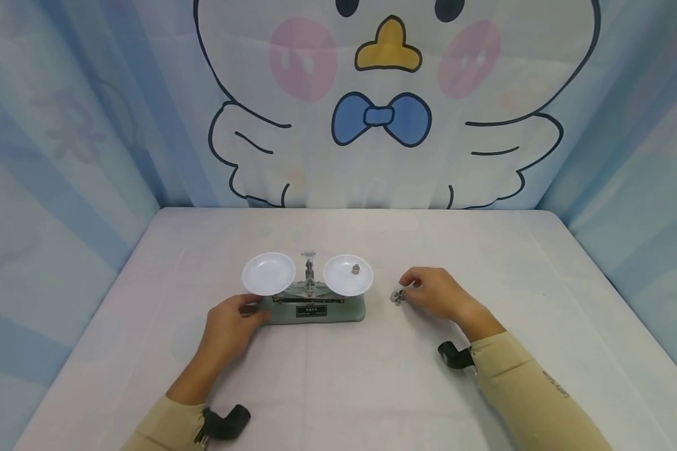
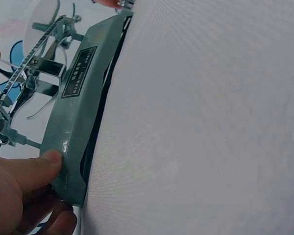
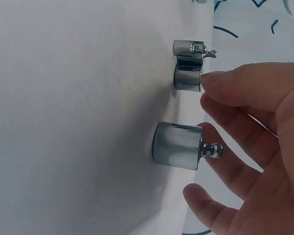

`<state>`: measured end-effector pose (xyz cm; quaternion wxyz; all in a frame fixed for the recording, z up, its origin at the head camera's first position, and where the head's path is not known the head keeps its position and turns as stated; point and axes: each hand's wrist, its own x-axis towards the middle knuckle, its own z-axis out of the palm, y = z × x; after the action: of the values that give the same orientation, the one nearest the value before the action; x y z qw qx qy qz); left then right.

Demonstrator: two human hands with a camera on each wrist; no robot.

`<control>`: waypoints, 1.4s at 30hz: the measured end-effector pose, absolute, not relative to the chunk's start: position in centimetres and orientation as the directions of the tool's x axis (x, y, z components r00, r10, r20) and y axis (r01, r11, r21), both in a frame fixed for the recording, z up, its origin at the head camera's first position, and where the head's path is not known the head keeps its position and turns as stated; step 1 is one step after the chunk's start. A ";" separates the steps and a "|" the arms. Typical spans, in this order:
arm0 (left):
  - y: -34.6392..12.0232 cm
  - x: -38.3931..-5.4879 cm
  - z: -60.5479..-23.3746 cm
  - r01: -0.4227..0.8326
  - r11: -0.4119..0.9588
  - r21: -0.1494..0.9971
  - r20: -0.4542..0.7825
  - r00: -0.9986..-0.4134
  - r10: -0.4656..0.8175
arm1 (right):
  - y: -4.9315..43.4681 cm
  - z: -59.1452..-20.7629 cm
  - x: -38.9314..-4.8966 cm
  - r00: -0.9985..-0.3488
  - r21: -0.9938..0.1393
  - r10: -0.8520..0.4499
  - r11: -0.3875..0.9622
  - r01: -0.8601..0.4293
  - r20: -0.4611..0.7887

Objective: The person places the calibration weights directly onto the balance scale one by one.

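A small balance scale (image 1: 314, 311) with a green base and two white pans stands on the table. My left hand (image 1: 231, 326) grips the left end of its base, thumb on the front face in the left wrist view. On the right pan (image 1: 338, 282) sits one small metal weight (image 1: 356, 269). My right hand (image 1: 434, 291) is at a cluster of silver knobbed weights (image 1: 397, 297) right of the scale. In the right wrist view the thumb (image 3: 225, 85) overlaps the knob end of one weight (image 3: 188, 79); I cannot tell whether it is pinched. A larger weight (image 3: 178, 146) stands beside the fingers.
The left pan (image 1: 268, 274) has nothing on it. A white cloth covers the table (image 1: 338, 388). Behind it hangs a curtain (image 1: 383, 169) with a cartoon bird, and blue fabric walls (image 1: 51, 188) stand at both sides.
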<state>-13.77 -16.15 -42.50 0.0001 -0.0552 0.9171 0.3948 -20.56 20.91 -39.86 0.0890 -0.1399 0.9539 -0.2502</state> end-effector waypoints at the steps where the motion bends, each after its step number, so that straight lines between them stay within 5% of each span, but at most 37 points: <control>1: -16.1 -13.8 -42.5 -0.102 0.682 0.724 -0.045 -0.994 -0.102 | 20.9 -40.0 -20.6 -0.945 -0.499 -0.312 0.837 -0.224 -0.100; 27: -16.2 -13.7 -42.4 -0.097 0.689 0.719 -0.041 -0.994 -0.097 | 20.4 -40.8 -20.6 -0.941 -0.464 -0.337 0.841 -0.279 -0.044; 42: -16.0 -13.8 -42.3 -0.100 0.694 0.713 -0.046 -0.994 -0.097 | 20.2 -39.3 -20.0 -0.949 -0.575 -0.298 0.760 -0.304 0.108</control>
<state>-13.78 -15.98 -42.32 0.0023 -0.0536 0.9204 0.3873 -20.04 20.23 -39.33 -0.0052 -0.1604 0.9380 -0.3071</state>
